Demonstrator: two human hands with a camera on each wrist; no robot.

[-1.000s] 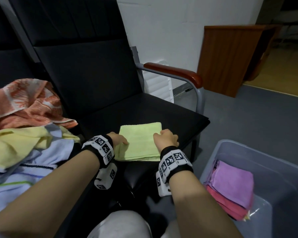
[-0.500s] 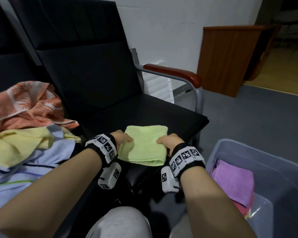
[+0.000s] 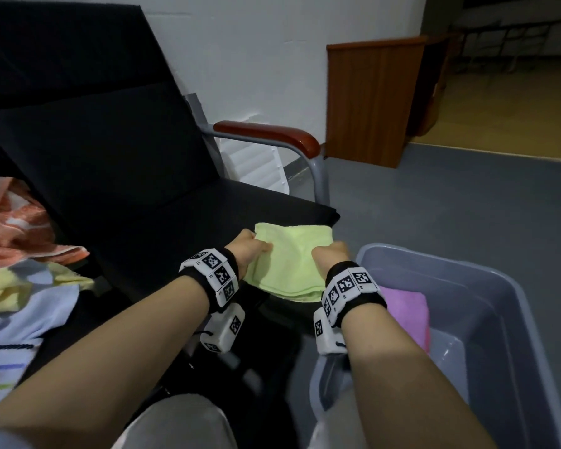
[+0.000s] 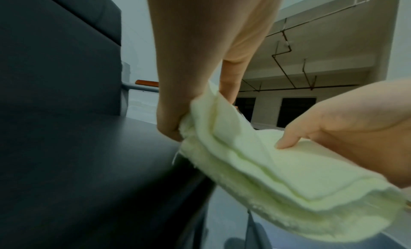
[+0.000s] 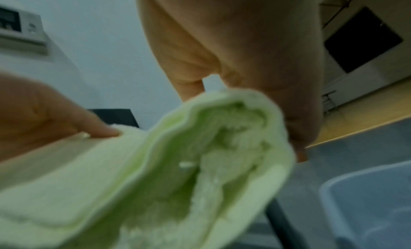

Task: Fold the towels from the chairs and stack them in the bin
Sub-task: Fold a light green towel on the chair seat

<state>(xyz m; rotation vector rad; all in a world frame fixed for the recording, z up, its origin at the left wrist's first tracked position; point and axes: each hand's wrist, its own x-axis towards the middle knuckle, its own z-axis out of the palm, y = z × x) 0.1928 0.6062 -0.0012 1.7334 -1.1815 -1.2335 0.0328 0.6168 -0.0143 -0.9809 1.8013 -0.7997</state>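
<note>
A folded light green towel (image 3: 289, 264) hangs just off the front corner of the black chair seat (image 3: 208, 222), held between both hands. My left hand (image 3: 250, 247) pinches its left edge, thumb on top and fingers underneath (image 4: 171, 124). Gripping the right edge is my right hand (image 3: 331, 254), whose fingers curl under the folds (image 5: 289, 115). The towel (image 4: 266, 173) sags in the middle, its layered edges facing the right wrist camera (image 5: 155, 182). The grey-blue bin (image 3: 486, 280) stands on the floor right beside it, holding a purple folded towel (image 3: 405, 306) with a pink one beneath.
Unfolded towels, orange, yellow and white (image 3: 20, 254), lie heaped on the chair at the left. The chair's wooden armrest (image 3: 266, 134) and metal leg stand behind the bin. A brown cabinet (image 3: 370, 102) sits by the wall, with grey floor beyond.
Both hands have taken the folded green towel by its sides, lifted it from the seat and carried it rightward to the seat's front corner beside the bin.
</note>
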